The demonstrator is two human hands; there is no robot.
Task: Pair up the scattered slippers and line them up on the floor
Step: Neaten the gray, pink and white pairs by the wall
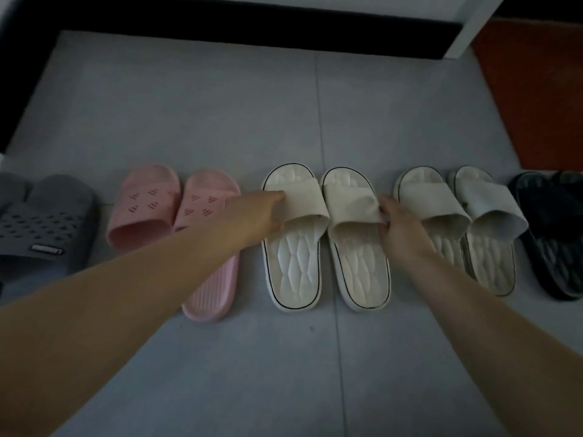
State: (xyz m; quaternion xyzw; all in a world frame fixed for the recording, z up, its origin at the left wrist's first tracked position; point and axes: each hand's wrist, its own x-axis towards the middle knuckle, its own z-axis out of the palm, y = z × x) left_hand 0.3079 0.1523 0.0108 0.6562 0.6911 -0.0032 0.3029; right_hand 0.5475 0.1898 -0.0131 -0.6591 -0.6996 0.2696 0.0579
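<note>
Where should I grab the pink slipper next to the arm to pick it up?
Take the pink slipper by its strap, hooking fingers into the opening from the heel side. The strap arches above the sole there, leaving a gap, and the flat sole offers no grip.

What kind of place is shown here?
Probably a home entryway: house slippers, such as the pink pair, line a grey tiled floor beside a reddish mat.
</note>
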